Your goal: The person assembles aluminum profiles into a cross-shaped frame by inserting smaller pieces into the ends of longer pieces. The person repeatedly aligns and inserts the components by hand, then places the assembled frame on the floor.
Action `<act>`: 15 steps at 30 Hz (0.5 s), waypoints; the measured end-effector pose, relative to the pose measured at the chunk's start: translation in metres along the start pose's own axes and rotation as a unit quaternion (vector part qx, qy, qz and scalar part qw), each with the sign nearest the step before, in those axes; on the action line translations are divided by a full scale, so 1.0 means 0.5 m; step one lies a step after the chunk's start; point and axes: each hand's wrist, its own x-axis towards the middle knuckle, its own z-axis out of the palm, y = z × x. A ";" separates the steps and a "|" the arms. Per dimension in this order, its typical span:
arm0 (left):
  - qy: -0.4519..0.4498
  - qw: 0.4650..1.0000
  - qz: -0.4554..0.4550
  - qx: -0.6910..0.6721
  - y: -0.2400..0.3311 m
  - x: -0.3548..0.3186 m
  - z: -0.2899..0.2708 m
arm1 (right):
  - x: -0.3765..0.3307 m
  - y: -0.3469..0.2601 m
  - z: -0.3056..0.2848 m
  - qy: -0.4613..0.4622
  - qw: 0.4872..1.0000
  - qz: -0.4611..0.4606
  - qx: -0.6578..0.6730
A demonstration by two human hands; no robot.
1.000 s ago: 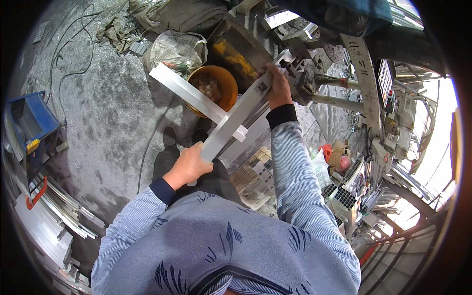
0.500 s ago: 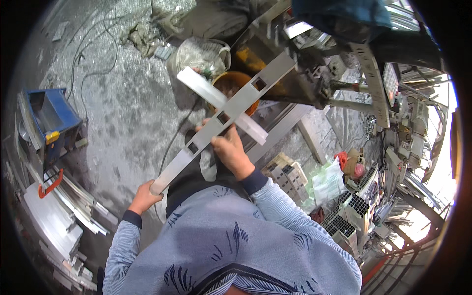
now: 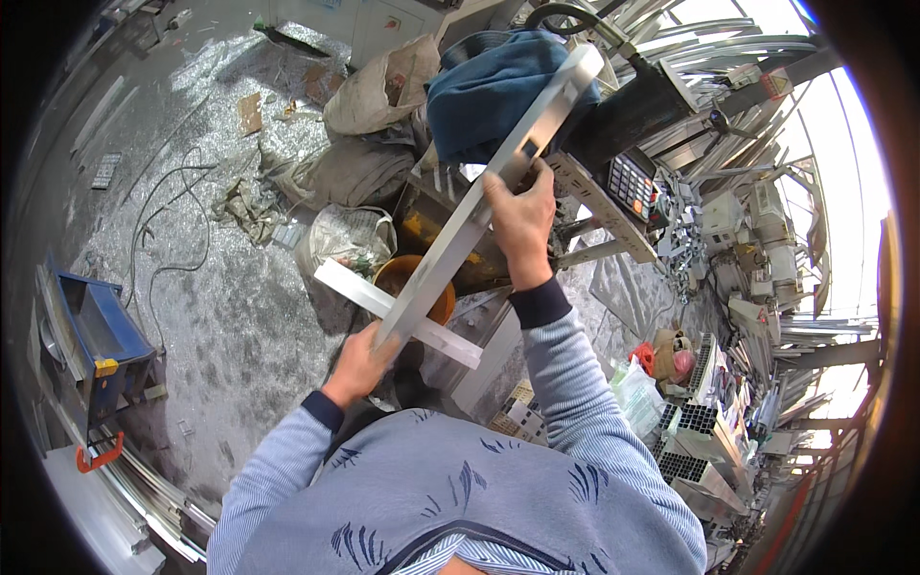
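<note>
Hands grip one long aluminium profile point(image 3: 479, 206), held slanting in the air above the shavings-strewn floor point(image 3: 220, 316). The right hand point(image 3: 522, 225) is clamped round its middle stretch, near the blue cloth point(image 3: 479, 86) draped over the machine point(image 3: 632, 96); the left hand point(image 3: 359, 359) is closed on its lower end. Beneath it a shorter white bar point(image 3: 398, 311) lies across an orange bucket point(image 3: 414, 283).

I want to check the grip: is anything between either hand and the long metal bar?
Nothing visible. The left hand grips the bar's lower end and the right hand clasps it higher up, both bare on the metal.
</note>
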 end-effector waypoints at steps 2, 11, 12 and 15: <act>-0.018 0.997 0.075 0.022 0.042 0.081 0.039 | 0.023 0.025 -0.015 -0.003 0.995 -0.025 0.098; -0.131 0.964 0.018 -0.230 0.374 0.433 0.129 | -0.240 0.206 -0.046 -0.163 0.969 0.156 0.101; -0.123 0.970 -0.005 -0.212 0.411 0.455 0.134 | -0.273 0.217 -0.055 -0.177 0.968 0.136 0.114; -0.101 0.975 -0.006 -0.199 0.449 0.471 0.142 | -0.320 0.240 -0.074 -0.220 0.961 0.137 0.096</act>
